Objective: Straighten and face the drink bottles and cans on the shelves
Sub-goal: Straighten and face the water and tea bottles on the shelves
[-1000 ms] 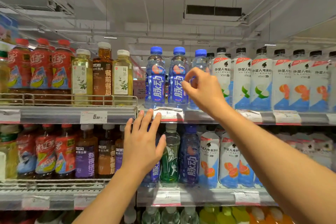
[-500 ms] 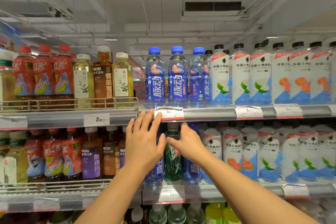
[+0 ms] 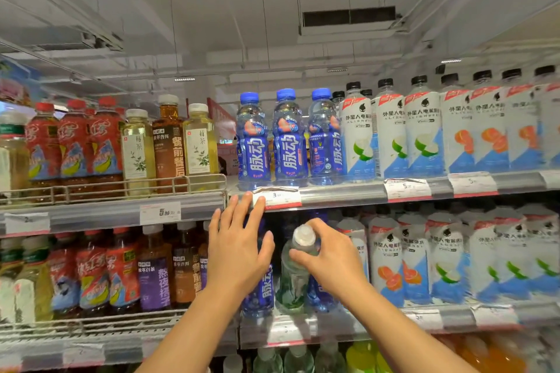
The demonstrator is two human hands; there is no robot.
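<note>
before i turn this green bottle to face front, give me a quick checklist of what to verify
1. Grip: right hand is curled round the neck of the green bottle, just under its white cap. Ok.
2. Left hand out of the way: open, fingers spread in front of the blue bottle beside it; whether it touches is unclear. Cannot tell.
3. Green bottle upright: it leans toward you at the top. Not ok.
4. Label facing front: blurred, partly hidden by the hand. Cannot tell.
5. Top-shelf blue bottles: the two left ones face front, the right one is turned sideways. Not ok.
</note>
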